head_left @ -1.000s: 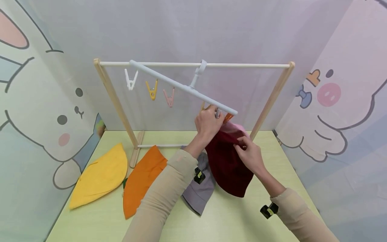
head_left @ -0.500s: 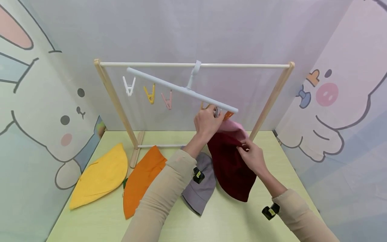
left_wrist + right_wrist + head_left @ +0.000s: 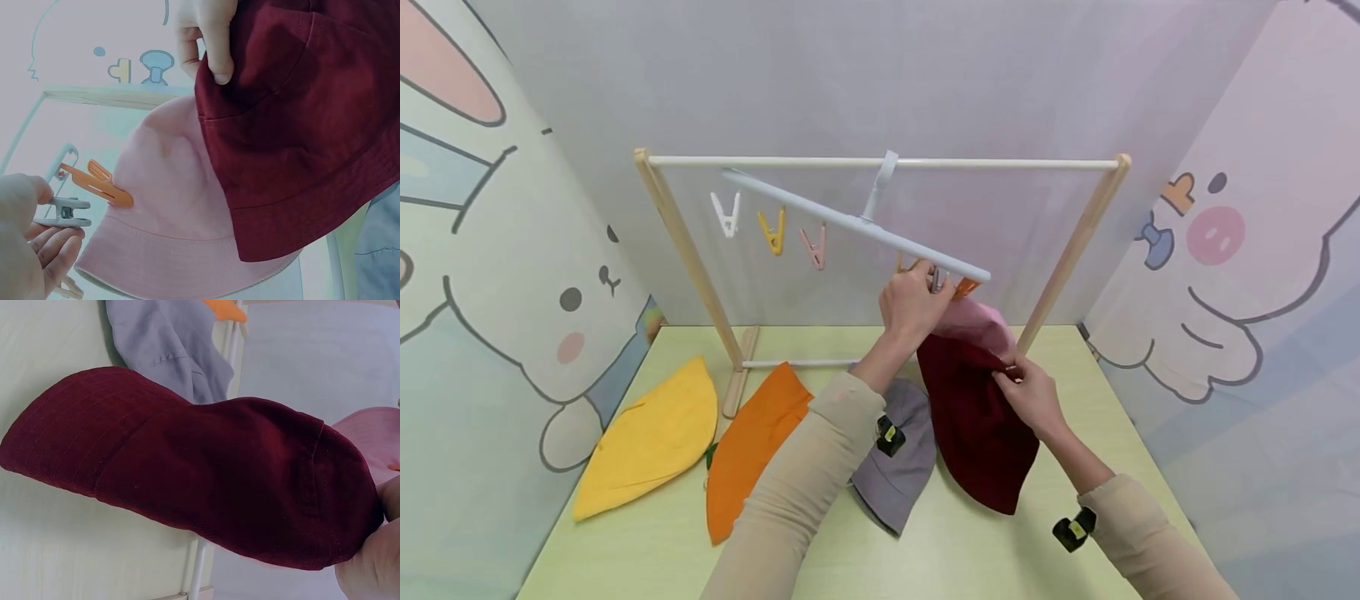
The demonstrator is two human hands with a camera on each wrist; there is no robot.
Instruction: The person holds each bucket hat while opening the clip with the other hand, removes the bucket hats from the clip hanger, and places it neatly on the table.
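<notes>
Beneath the low right end of the tilted light-blue hanger (image 3: 850,221), my left hand (image 3: 913,304) pinches a grey clothespin (image 3: 67,212) between thumb and fingers. Nothing is in that clothespin's jaws. My right hand (image 3: 1032,400) grips the crown edge of a dark red bucket hat (image 3: 977,425), which hangs brim down. Behind it a pink bucket hat (image 3: 169,169) hangs from an orange clothespin (image 3: 103,186) at the hanger's end. The red hat covers part of the pink one in the left wrist view.
A wooden rack with a white rail (image 3: 1000,162) carries the hanger. White (image 3: 726,215), yellow (image 3: 772,232) and pink (image 3: 815,247) clothespins hang on its left half. Yellow (image 3: 651,442), orange (image 3: 756,450) and grey (image 3: 898,458) hats lie on the table (image 3: 970,558).
My right hand and the dark red hat have moved down and slightly right, so more of the pink hat shows. The hanger's left end has dropped a little. My left hand has barely moved.
</notes>
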